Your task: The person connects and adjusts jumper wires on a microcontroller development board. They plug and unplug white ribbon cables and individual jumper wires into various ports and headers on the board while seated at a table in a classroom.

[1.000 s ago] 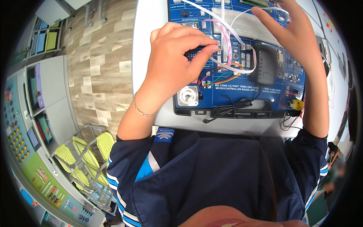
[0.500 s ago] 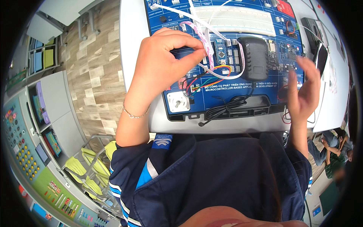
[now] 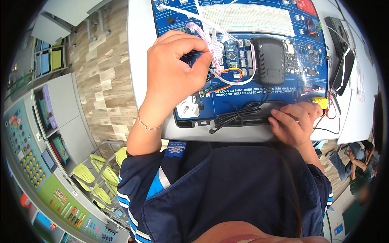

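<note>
Your left hand pinches the pink ribbon cable clear of the blue board, while at 4 o'clock your right hand curls against the board's edge, steadying it on the counter.

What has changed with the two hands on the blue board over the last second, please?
The right hand left the board's upper right, swung down, and now rests at the near edge by the black cable. The left hand stays pinched on the pink-and-white ribbon cable.
</note>
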The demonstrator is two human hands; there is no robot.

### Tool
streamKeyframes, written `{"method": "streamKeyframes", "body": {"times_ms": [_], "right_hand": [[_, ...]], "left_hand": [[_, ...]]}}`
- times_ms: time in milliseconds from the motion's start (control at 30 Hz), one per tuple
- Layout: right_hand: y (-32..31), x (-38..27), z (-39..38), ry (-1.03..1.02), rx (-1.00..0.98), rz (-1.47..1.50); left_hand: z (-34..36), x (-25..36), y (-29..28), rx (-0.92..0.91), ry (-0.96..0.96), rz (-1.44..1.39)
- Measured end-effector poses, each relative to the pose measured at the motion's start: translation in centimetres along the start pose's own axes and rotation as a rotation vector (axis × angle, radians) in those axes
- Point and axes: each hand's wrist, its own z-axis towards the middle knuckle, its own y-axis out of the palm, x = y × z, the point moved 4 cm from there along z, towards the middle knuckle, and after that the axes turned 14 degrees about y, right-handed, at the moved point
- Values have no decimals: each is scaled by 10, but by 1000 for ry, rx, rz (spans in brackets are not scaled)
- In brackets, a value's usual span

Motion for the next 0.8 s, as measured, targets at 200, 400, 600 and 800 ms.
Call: {"method": "streamKeyframes", "body": {"times_ms": [200,400,600,800], "right_hand": [[-3,-2,4,12,-80,36],[-3,-1,3,20,-109,83],[-2,-1,6,19,-106,114],[-3,-2,9,12,-125,122]], "left_hand": [[-5,2,2,70,-54,-14],[-8,-9,1,49,-108,-124],[-12,-16,-3,64,-156,-240],[-14,-20,-21,-7,-380,-321]]}}
